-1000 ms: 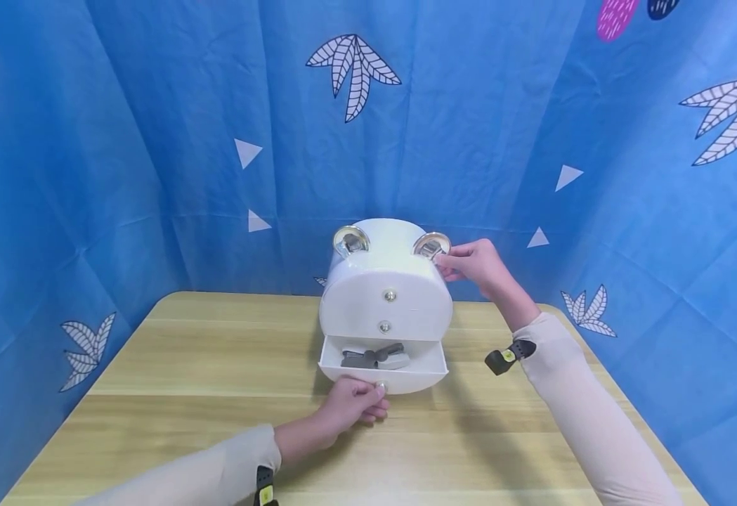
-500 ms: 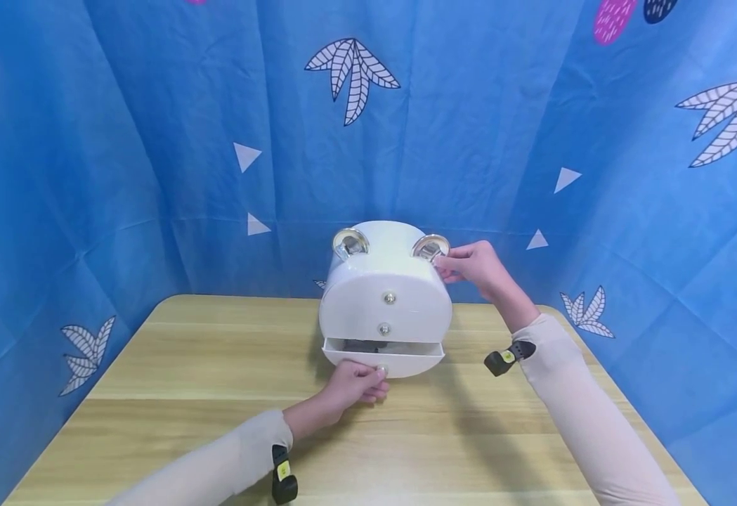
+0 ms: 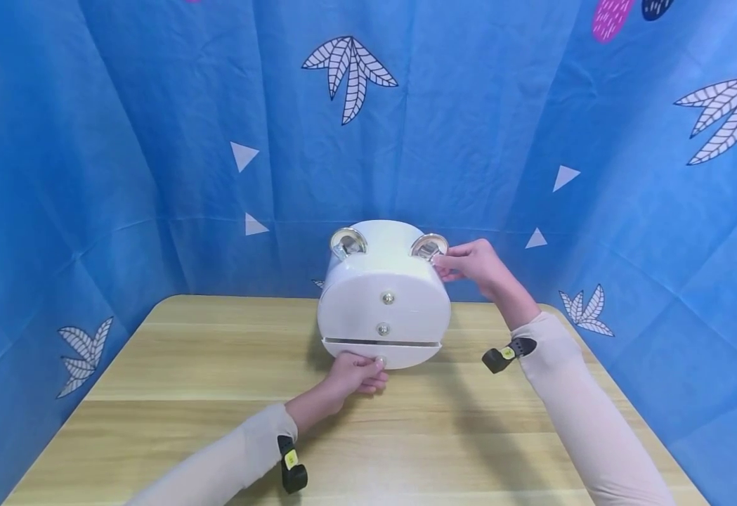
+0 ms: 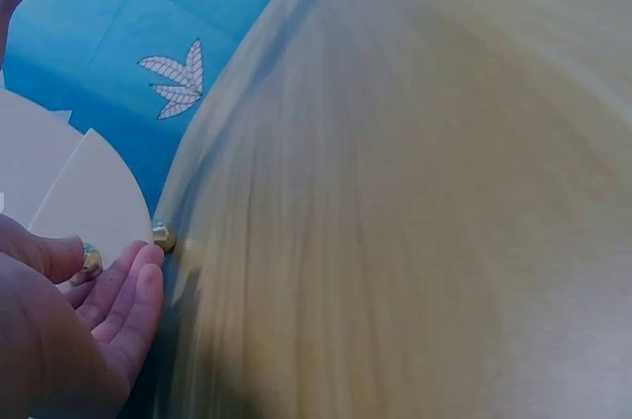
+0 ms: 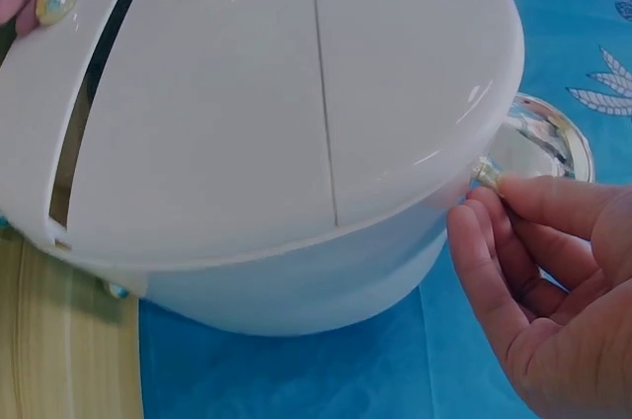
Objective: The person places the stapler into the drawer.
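Note:
A white rounded drawer box [image 3: 383, 281] with two gold-rimmed, ear-shaped pieces on top stands on the table. My left hand [image 3: 350, 374] has thumb and fingers at the gold knob [image 4: 87, 263] of the bottom drawer [image 3: 409, 355]. Only a narrow dark gap [image 5: 84, 113] shows above that drawer, so what lies inside is hidden. At the box's right side, my right hand [image 3: 472, 266] pinches the short gold stem [image 5: 488, 172] of the right ear piece [image 3: 429, 246]. The two upper drawers are flush, each with a gold knob [image 3: 388, 298].
The wooden table [image 3: 216, 365] reaches back to a blue patterned curtain [image 3: 204, 126], which also hangs on both sides. Small gold feet [image 4: 163, 236] support the box. A black strap [image 3: 291, 464] is on each wrist.
The bottom drawer has slid inward with my left hand at its knob, from well out to a thin gap. The dark and grey items inside have gone from view. My right hand stays put.

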`<state>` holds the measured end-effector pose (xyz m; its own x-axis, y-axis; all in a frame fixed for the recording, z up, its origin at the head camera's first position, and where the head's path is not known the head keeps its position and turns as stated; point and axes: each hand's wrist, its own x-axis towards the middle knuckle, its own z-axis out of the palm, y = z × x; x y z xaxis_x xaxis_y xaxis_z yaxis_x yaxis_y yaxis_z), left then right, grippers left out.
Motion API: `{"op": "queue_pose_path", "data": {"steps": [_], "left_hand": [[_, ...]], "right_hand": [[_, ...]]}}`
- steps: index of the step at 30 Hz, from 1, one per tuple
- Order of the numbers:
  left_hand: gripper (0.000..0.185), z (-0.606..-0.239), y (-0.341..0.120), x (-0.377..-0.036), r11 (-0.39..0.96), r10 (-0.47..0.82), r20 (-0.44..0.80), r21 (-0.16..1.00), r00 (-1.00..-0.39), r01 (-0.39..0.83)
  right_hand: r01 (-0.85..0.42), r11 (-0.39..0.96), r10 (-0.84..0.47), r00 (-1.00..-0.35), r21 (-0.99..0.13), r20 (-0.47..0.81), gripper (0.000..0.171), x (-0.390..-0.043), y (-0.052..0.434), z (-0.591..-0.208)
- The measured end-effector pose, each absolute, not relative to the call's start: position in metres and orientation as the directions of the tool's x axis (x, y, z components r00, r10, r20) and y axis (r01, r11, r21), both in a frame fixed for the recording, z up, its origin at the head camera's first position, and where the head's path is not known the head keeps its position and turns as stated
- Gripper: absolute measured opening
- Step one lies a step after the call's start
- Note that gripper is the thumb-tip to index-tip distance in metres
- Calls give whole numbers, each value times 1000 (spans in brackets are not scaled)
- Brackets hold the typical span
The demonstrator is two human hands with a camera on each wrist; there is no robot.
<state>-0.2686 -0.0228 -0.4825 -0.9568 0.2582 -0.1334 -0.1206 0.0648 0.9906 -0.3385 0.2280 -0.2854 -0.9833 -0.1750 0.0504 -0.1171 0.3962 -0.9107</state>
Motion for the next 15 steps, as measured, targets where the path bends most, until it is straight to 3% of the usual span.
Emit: {"op": "queue_pose_path", "data": {"steps": [15], "left_hand": [[29,-479,-22,-281,81,248,-187,982,-950,-172]], "right_hand": [[-101,354,-225,-974,-930,20,34,-344,231,-283]]}}
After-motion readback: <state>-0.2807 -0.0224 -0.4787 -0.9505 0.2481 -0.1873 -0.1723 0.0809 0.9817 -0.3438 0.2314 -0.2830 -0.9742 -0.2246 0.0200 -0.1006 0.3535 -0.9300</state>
